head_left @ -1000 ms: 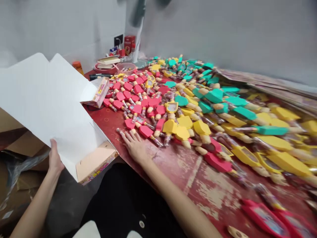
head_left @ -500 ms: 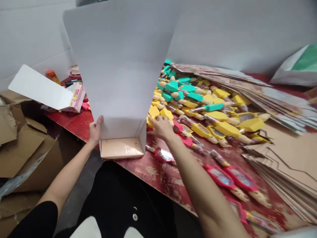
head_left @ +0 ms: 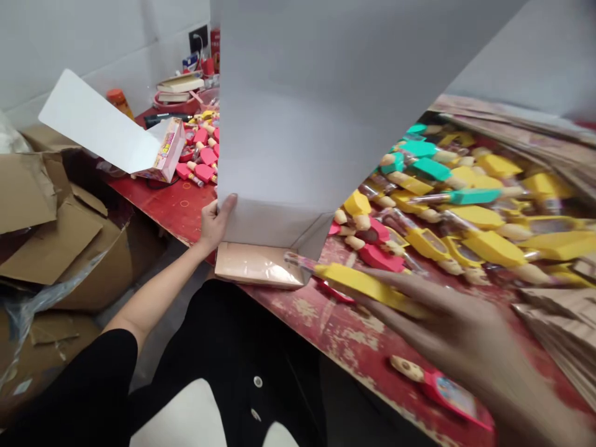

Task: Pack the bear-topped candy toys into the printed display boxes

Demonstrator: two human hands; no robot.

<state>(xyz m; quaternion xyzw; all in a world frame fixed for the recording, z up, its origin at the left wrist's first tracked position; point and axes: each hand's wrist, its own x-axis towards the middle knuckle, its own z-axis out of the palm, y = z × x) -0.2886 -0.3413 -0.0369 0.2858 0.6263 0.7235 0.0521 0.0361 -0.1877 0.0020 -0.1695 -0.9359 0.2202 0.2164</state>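
My left hand [head_left: 218, 225] grips the left side wall of an open white box [head_left: 279, 220], its thumb over the edge. The box's tall lid stands up behind, and a brown cardboard insert [head_left: 256, 264] lies in its bottom. My right hand [head_left: 442, 316], blurred by motion, holds a yellow paddle-shaped item [head_left: 367, 285] with a clear-wrapped end. That end points left, over the box's right front corner. Loose yellow items [head_left: 493, 245], teal items [head_left: 433, 167] and red items [head_left: 379, 254] are heaped right of the box.
A smaller box [head_left: 162, 155] with its lid up stands at the left on the red table [head_left: 302, 313]. Behind it are an orange-capped jar [head_left: 120, 102] and books [head_left: 179, 87]. Brown cartons [head_left: 60, 248] fill the far left; stacked cardboard sheets [head_left: 568, 329] lie at the right.
My right hand has left the heap's edge and now holds a yellow item near the box. Two red items at the right front are no longer seen where they lay. The view has shifted left.
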